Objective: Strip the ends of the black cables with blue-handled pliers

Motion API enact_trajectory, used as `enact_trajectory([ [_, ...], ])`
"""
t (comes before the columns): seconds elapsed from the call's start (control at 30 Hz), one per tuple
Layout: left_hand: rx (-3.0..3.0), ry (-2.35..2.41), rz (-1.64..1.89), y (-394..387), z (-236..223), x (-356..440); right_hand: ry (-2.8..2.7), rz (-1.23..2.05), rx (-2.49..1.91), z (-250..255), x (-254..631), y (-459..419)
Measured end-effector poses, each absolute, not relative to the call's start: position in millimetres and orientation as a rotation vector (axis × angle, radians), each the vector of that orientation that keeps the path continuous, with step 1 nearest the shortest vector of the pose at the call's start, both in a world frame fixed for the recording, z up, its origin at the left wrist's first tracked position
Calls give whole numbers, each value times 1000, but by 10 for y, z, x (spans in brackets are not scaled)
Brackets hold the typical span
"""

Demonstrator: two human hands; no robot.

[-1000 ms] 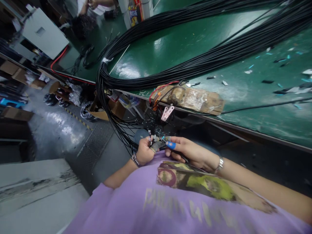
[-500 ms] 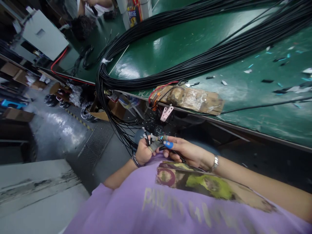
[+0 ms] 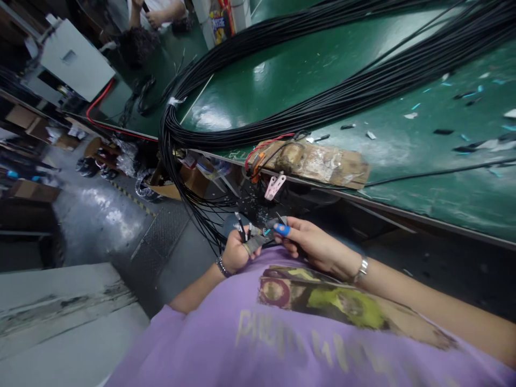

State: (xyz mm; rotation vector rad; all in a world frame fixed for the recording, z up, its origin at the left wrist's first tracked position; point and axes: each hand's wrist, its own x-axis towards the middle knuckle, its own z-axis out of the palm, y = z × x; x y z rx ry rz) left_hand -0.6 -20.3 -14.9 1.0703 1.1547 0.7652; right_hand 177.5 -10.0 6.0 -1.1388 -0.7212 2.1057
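Observation:
My left hand (image 3: 235,253), grey tape on its fingers, is closed around black cables (image 3: 242,231) whose pale stripped ends stick up past the fingers. Close beside it, my right hand (image 3: 316,246) is pinched in front of my body, with blue tape wrapped on the thumb. A thin dark tip shows above the right fingertips, too small to name. Between the two hands lies a small bright-blue strand (image 3: 266,231). More black cables hang from the bundle (image 3: 171,145) at the table edge down toward my left hand.
The black bundle lies along the green table (image 3: 258,91), with cut scraps at the right. A wooden block (image 3: 328,164) and a pink clip (image 3: 274,186) are at the near edge. Boxes stand on the floor at left. Another person's hands (image 3: 163,13) are at the far table.
My right hand has drawn slightly away from my left, and its fingertips have lifted. The thin dark tip now shows above them. My left hand keeps the cables in nearly the same place.

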Motion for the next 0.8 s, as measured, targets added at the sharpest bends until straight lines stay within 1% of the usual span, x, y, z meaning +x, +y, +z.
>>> enact_trajectory([
  [0.27,1083,1066,702,-195,-189,-8,-733,2207,-1096,-108,1653,-77],
  [0.43,1046,1054,725,-172,-196,2,-762,2057,-1139,-41,1703,-81],
  [0.7,1064,1057,731,-180,-196,-7,-896,1941,-1173,49,1721,-87],
  [0.8,1071,1068,736,-176,-169,-11,-1058,1766,-1160,48,1734,-100],
])
